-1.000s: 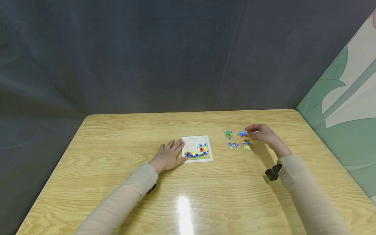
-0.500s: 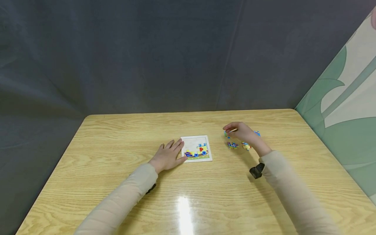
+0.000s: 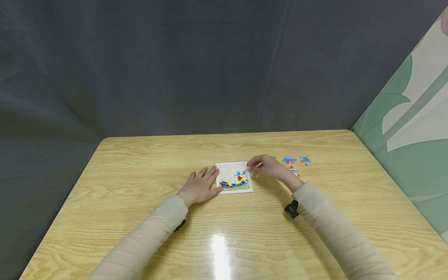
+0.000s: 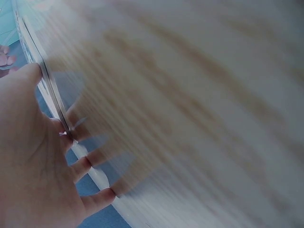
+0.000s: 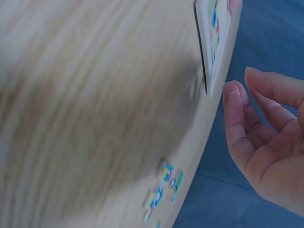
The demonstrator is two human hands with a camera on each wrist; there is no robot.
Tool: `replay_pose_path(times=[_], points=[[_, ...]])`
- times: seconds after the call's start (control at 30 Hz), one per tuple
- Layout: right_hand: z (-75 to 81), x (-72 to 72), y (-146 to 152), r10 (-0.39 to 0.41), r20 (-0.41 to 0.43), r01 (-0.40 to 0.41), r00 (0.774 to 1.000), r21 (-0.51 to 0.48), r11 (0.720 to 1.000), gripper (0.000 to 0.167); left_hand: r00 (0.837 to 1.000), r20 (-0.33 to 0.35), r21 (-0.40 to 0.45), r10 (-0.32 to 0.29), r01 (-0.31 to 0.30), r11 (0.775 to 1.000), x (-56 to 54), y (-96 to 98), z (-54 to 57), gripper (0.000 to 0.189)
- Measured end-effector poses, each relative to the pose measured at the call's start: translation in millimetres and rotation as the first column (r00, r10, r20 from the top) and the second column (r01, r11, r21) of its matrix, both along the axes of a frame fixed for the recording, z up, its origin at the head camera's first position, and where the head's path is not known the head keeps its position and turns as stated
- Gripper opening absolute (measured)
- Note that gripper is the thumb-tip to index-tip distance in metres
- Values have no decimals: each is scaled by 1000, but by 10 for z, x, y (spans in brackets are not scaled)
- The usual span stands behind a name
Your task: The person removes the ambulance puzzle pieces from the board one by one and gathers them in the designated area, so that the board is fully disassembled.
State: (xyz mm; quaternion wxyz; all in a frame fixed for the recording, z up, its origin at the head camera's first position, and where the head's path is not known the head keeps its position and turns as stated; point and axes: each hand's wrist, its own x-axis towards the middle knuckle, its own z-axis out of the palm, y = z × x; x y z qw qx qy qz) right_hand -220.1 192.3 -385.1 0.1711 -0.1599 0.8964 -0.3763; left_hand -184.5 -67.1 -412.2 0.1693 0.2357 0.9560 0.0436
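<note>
A white-framed tray puzzle (image 3: 235, 191) lies on the table, its lower part filled with pieces picturing a yellow and blue vehicle. My left hand (image 3: 200, 187) lies spread at the tray's left edge, fingertips touching the frame; the left wrist view shows its straight fingers along that edge. Over the tray's right edge hovers my right hand (image 3: 268, 167). In the right wrist view, this hand (image 5: 266, 128) has its thumb and fingers loosely bent with a gap between the tips, and no piece is visible there.
Loose puzzle pieces lie right of the tray, including a blue and orange piece (image 3: 305, 160) and a blue and pink one (image 3: 289, 159). My right hand partly covers others. A dark curtain (image 3: 189, 70) hangs behind the wooden table (image 3: 157, 155).
My right hand has moved left, from above the loose pieces to the tray's right edge. My left hand has stayed on the frame.
</note>
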Motion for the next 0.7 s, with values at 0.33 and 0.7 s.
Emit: replay_pose_path(times=[0.33, 0.7], points=[[-98, 36, -188, 22, 35, -22, 999, 8, 1000, 26, 1000, 1, -1, 2, -2, 1000, -12, -1, -19, 69], [-134, 32, -285, 14, 18, -15, 1000, 84, 996, 34, 1000, -5, 5, 2, -2, 1000, -5, -3, -15, 69]])
